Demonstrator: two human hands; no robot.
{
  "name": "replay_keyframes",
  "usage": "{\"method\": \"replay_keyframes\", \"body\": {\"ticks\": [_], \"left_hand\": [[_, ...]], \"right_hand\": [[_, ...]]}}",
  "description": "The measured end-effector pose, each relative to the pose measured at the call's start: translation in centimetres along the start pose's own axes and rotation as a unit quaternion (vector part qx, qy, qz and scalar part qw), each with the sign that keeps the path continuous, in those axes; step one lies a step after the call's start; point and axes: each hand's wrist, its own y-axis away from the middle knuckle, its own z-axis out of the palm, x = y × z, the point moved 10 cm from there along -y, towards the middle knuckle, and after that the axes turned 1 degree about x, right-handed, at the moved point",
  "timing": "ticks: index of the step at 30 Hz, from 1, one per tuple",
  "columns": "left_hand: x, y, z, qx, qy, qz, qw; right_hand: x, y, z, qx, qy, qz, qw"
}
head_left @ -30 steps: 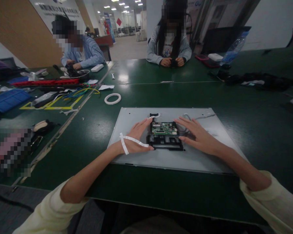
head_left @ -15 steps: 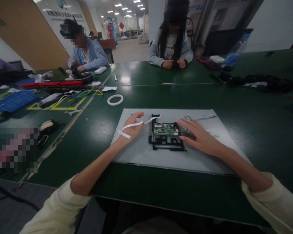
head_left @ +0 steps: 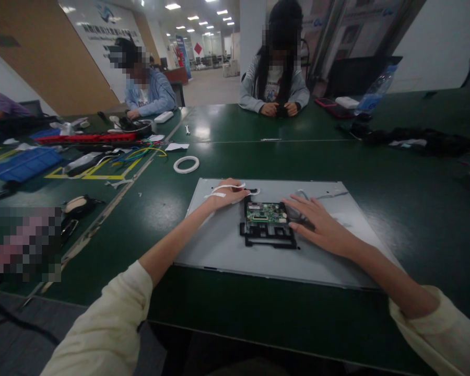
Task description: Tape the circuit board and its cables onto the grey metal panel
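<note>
Left hand: the left hand (head_left: 226,196) lay on the grey metal panel (head_left: 219,245), near its far edge, with the fingers bent toward the top left corner of the black bracket (head_left: 268,236). A white tape strip (head_left: 224,189) lay across the back of this hand and ran on toward the bracket. Whether the fingertips pinched the end of the strip, I could not tell.
Right hand: the right hand (head_left: 319,225) rested flat and wide on the panel, holding nothing. Its fingers touched the right side of the bracket and of the green circuit board (head_left: 266,212).
Circuit board: it sat in the black bracket, in the middle of the panel, between the two hands.
Panel: it lay flat on the dark green table (head_left: 395,172), directly in front of the person.
Cable: a thin grey cable (head_left: 325,196) ran on the panel from behind the right hand toward the far right corner.
Tape roll: a white tape roll (head_left: 186,164) lay on the table beyond the panel's far left corner, apart from it.
Other people: two persons sat at the far side of the table, each with both hands on small things of their own.
</note>
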Motion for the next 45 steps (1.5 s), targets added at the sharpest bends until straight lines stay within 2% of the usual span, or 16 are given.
{"method": "replay_keyframes", "body": {"ticks": [4,12,17,23,27,30,37,40,45], "left_hand": [[-0.4,0.0,0.2,0.02,0.009,0.012,1.0],[-1.0,0.3,0.5,-0.051,0.131,-0.053,0.989],[-0.5,0.6,0.7,-0.075,0.236,-0.055,0.967],[-0.9,0.3,-0.7,-0.047,0.326,-0.069,0.942],[-1.5,0.2,-2.4,-0.001,0.318,-0.078,0.945],[-0.9,0.2,-2.7,0.002,0.313,-0.074,0.947],[2.7,0.5,-1.4,-0.065,0.331,-0.037,0.941],[2.6,0.6,-0.4,-0.082,0.306,-0.053,0.947],[1.0,0.8,0.9,-0.083,0.259,-0.093,0.958]], "right_hand": [[0.0,0.0,0.2,-0.006,-0.001,0.0,1.0],[0.0,0.0,0.3,-0.013,-0.001,-0.002,1.0],[-0.1,0.0,0.3,-0.013,0.0,-0.011,1.0],[-0.2,0.0,0.2,-0.007,-0.003,-0.008,1.0],[-0.1,0.0,0.4,-0.018,0.001,-0.008,1.0],[-0.1,0.0,0.5,-0.024,0.005,-0.005,1.0],[-0.3,0.0,0.3,-0.012,0.006,-0.011,1.0],[-0.4,-0.1,0.2,-0.012,0.004,-0.013,1.0],[-0.3,0.0,0.2,-0.013,0.005,-0.013,1.0]]}}
